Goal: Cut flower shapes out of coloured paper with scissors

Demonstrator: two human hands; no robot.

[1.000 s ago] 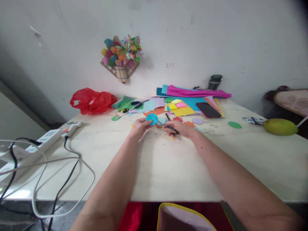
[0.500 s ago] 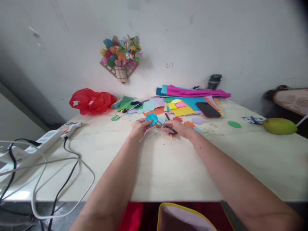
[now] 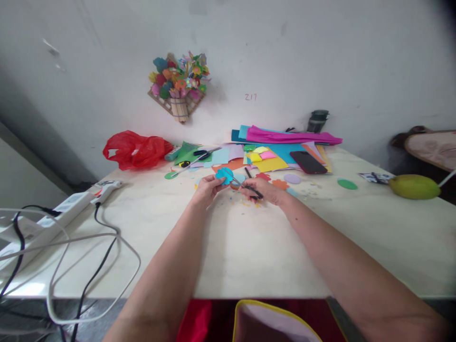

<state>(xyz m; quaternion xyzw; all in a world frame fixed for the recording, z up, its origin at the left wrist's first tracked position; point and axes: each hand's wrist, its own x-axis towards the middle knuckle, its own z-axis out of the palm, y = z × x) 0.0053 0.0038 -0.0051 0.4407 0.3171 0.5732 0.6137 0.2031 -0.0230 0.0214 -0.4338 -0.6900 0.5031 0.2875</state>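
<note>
The paper piece (image 3: 224,175) is bright blue, with rounded, petal-like edges.

Grey-white wall (image 3: 285,57), faint smudges; pale tabletop (image 3: 256,247); grey floor (image 3: 103,313).

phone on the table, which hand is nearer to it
Right. The right hand is to the left of the phone and closer to the person; the left hand is farther left.
</note>
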